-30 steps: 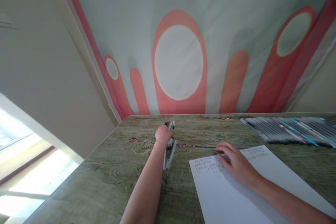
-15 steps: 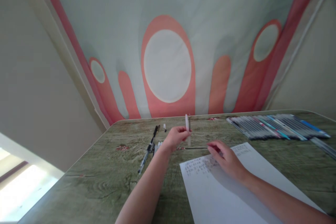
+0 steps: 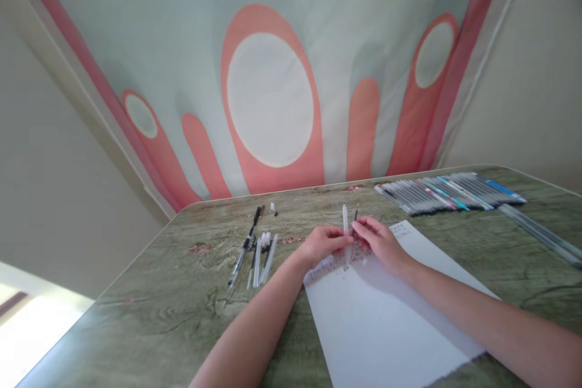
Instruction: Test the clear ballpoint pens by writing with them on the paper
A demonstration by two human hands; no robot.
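My left hand is closed round a clear white pen barrel that stands upright over the top edge of a white sheet of paper. My right hand sits right beside it, fingers pinched on a thin dark piece, perhaps a refill or pen tip. The two hands almost touch above small handwriting at the head of the sheet. A loose bunch of pens lies on the table to the left of my left hand.
A long row of pens lies side by side at the table's far right, with more clear ones trailing toward the right edge. The green wood-grain table ends at a patterned pink and pale cloth wall. A small cap lies near the back edge.
My left hand lifted a clear pen from the loose bunch and carried it right to the paper. My right hand rose off the sheet, picked up a thin dark piece and met the left.
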